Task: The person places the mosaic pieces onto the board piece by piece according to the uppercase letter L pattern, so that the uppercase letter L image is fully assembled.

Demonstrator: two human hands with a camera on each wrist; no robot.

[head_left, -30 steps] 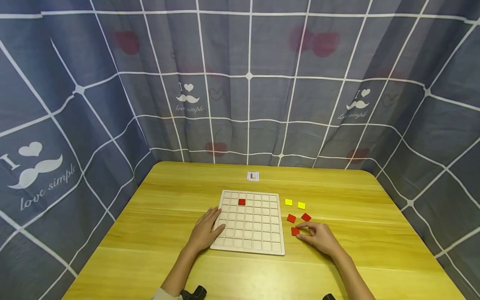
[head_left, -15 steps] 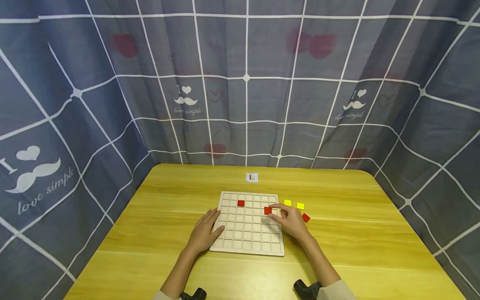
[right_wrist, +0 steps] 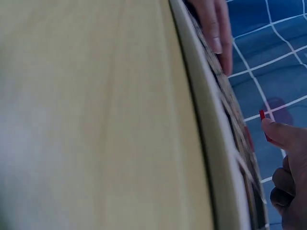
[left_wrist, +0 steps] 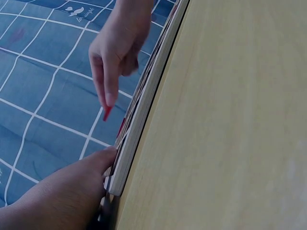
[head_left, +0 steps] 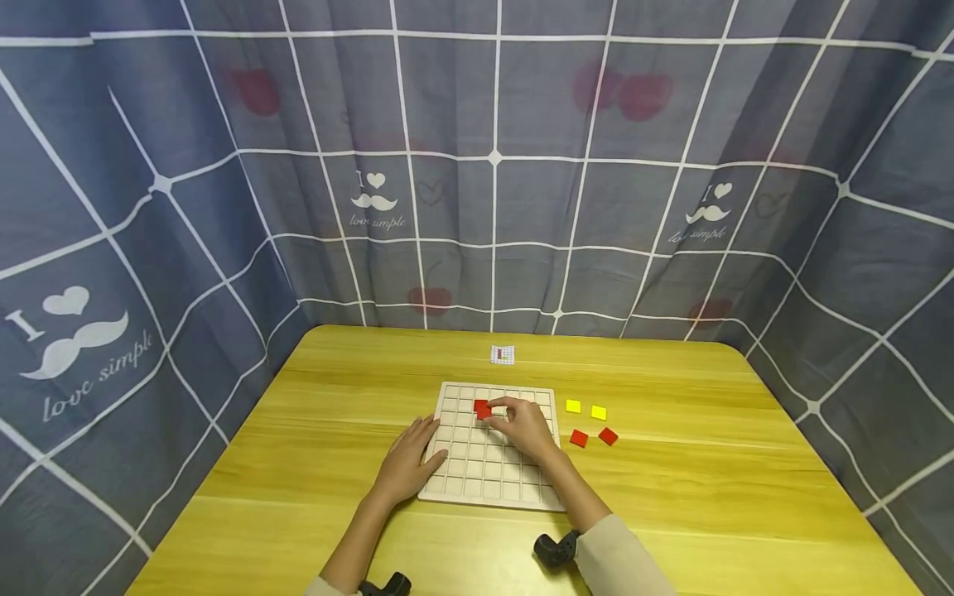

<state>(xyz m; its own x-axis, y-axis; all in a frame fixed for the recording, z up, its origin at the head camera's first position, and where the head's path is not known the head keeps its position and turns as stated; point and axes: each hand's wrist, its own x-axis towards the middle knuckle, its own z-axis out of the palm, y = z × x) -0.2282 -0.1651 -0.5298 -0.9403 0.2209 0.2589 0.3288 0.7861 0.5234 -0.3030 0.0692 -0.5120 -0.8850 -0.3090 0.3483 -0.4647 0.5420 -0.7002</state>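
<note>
A pale gridded board (head_left: 477, 476) lies on the wooden table, with one red square tile (head_left: 479, 404) in a cell of an upper row. Between thumb and fingertips my right hand (head_left: 527, 432) pinches a second red tile (head_left: 485, 414), held over the board just in front of that seated tile. From the left wrist, this held tile (left_wrist: 107, 114) appears tilted and raised off the board. My left hand (head_left: 406, 459) rests against the board's left edge, thumb on its rim and fingers extended alongside.
Right of the board lie two yellow tiles (head_left: 573, 406) and two loose red tiles (head_left: 579, 438). A small card printed with a coloured grid (head_left: 503, 354) lies behind the board. A blue checked curtain (head_left: 492, 207) surrounds the table's (head_left: 335, 381) back and sides.
My right hand has picked up the nearest red tile from the table on the right and carried it leftward over the board to the seated tile. My left hand has stayed put.
</note>
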